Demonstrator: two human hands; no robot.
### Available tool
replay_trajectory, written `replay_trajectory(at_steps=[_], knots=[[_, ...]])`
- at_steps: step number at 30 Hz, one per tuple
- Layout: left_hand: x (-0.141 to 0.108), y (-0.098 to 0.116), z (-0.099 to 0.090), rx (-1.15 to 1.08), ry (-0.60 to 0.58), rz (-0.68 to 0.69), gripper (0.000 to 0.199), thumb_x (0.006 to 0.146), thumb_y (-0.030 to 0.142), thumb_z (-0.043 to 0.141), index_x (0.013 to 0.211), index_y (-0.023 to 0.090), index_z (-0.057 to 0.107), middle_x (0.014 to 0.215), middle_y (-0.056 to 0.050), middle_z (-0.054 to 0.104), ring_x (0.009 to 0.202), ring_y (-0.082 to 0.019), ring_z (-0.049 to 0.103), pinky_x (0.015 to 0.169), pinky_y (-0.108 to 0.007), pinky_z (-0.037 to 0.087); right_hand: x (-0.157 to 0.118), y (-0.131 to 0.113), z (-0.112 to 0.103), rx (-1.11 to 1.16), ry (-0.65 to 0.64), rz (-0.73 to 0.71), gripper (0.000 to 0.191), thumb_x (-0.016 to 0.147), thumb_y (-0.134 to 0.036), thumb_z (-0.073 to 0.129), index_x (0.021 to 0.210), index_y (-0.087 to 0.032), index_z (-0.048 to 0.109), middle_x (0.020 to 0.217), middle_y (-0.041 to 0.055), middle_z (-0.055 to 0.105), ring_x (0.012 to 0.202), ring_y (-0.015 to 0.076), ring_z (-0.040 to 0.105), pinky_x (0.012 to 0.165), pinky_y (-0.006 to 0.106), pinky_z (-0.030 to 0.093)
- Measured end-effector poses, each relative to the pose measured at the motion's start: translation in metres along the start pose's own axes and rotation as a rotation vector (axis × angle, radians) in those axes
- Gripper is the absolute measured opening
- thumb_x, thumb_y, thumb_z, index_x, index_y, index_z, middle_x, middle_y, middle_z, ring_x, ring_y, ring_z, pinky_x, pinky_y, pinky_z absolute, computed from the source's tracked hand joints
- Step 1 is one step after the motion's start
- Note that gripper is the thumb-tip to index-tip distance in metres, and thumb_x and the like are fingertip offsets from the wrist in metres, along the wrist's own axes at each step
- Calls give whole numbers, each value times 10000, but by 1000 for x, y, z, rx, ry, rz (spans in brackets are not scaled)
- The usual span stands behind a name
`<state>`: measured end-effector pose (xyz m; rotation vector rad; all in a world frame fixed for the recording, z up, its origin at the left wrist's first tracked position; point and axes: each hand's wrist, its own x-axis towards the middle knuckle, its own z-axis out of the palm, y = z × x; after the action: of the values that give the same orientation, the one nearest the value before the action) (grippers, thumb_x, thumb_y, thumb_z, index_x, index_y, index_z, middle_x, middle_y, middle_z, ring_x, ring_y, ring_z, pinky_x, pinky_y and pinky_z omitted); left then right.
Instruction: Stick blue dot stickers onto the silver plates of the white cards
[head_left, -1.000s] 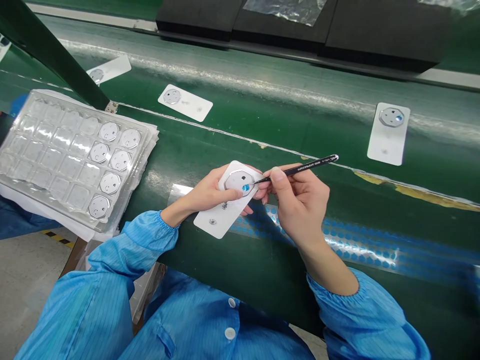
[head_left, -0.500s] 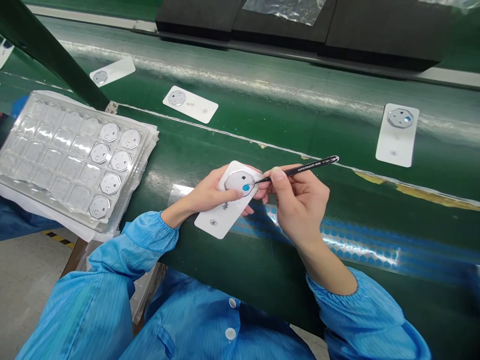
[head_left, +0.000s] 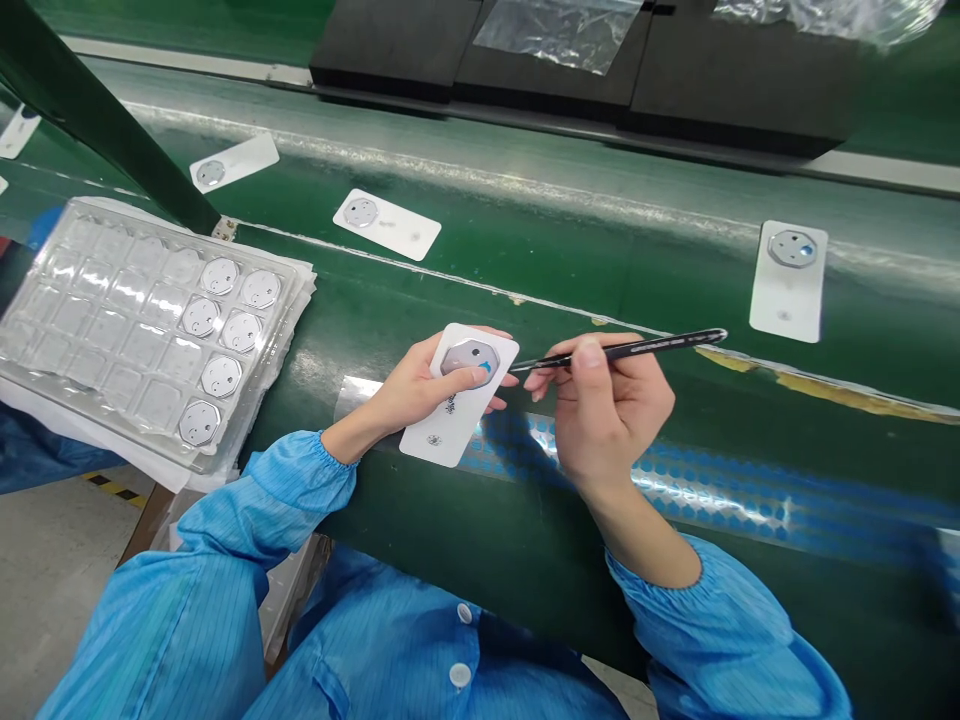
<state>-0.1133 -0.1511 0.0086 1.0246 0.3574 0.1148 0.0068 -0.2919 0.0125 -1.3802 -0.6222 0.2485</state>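
My left hand [head_left: 424, 386] is closed on a white rectangular plate [head_left: 435, 420] with rounded corners, its thumb lying across the front. Near the plate's upper end sits a silver octagonal piece [head_left: 459, 357] with small dark holes. A blue dot [head_left: 485, 367] shows on that piece, partly under the thumb. Between thumb and fingers my right hand [head_left: 616, 410] pinches black tweezers [head_left: 637, 347], whose tip is just right of the plate's edge. Below both hands, a clear strip with rows of blue dots [head_left: 697, 490] lies on the green surface.
At left a clear plastic tray [head_left: 97, 345] holds several silver octagonal pieces [head_left: 221, 377]. More white plates [head_left: 405, 236] lie on the green belt, one at the right [head_left: 784, 300]. A green post [head_left: 127, 130] stands at upper left. Black blocks [head_left: 555, 75] line the back.
The tweezers' tip has moved right, off the blue dot to beside the plate. My left thumb now covers part of the dot, and the plate is turned slightly more upright.
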Motion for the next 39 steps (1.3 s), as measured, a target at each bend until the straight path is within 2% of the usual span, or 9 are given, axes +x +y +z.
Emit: replay_trajectory(at_steps=[2, 4, 8, 10, 12, 17, 23, 33, 39], knots=[[1, 0, -1, -27, -2, -5, 553, 869, 375, 837, 1346, 183, 635, 1097, -139, 801, 856, -294, 813, 780, -395, 669, 2, 3, 0, -15, 58, -93, 260, 1008, -460, 686, 861, -248, 658, 856, 34, 642, 739, 199, 652, 653, 365, 561], [1, -2, -1, -78, 1, -17, 573, 856, 329, 826, 1363, 176, 608, 1118, -152, 799, 837, -294, 812, 774, -402, 662, 3, 7, 0, -62, 57, -92, 247, 1013, -479, 663, 909, -254, 663, 954, 52, 649, 831, 212, 643, 739, 382, 569], [1, -10, 0, -166, 76, 9, 576, 775, 261, 829, 1299, 164, 613, 1117, -136, 803, 876, -294, 802, 799, -399, 640, -3, 10, 1, -86, -187, 203, 280, 985, -508, 691, 1121, -264, 668, 963, 30, 631, 778, 184, 599, 668, 328, 535], [1, -16, 1, -142, 126, 31, 561, 763, 271, 852, 1270, 169, 634, 1113, -118, 804, 946, -284, 788, 811, -361, 621, -7, 10, 3, -28, -280, 309, 342, 946, -541, 732, 1126, -260, 657, 890, 5, 591, 731, 173, 571, 622, 306, 507], [0, -20, 2, -112, 111, 50, 559, 781, 308, 873, 1277, 176, 650, 1143, -116, 799, 1017, -279, 769, 824, -335, 607, -9, 10, 4, 3, -290, 350, 369, 909, -560, 769, 1082, -255, 651, 864, -9, 552, 716, 164, 546, 599, 290, 479], [-2, -25, 5, -101, 20, 79, 596, 862, 391, 859, 1380, 211, 623, 1232, -123, 778, 1127, -284, 742, 856, -328, 596, -8, 9, 8, 11, -238, 352, 361, 859, -541, 820, 963, -246, 641, 799, -30, 465, 691, 151, 496, 592, 281, 445], [-5, -28, 11, -49, 34, 113, 629, 872, 430, 856, 1410, 221, 604, 1291, -129, 760, 1223, -306, 712, 922, -350, 587, -9, 8, 11, 57, -160, 347, 424, 788, -538, 864, 839, -241, 566, 753, -43, 436, 662, 141, 456, 584, 272, 426], [-2, -19, 11, -220, 138, -22, 568, 742, 308, 921, 1233, 157, 677, 1139, -123, 803, 954, -262, 766, 832, -362, 609, -8, 14, 6, 33, -257, 281, 298, 868, -486, 774, 939, -235, 630, 894, 9, 531, 775, 177, 508, 632, 295, 430], [-1, -16, 14, -245, 143, -40, 537, 723, 292, 926, 1197, 145, 721, 1121, -132, 811, 914, -233, 764, 803, -330, 629, -8, 18, 5, 23, -277, 253, 302, 888, -491, 767, 936, -238, 610, 902, 5, 500, 767, 175, 493, 632, 304, 426]])
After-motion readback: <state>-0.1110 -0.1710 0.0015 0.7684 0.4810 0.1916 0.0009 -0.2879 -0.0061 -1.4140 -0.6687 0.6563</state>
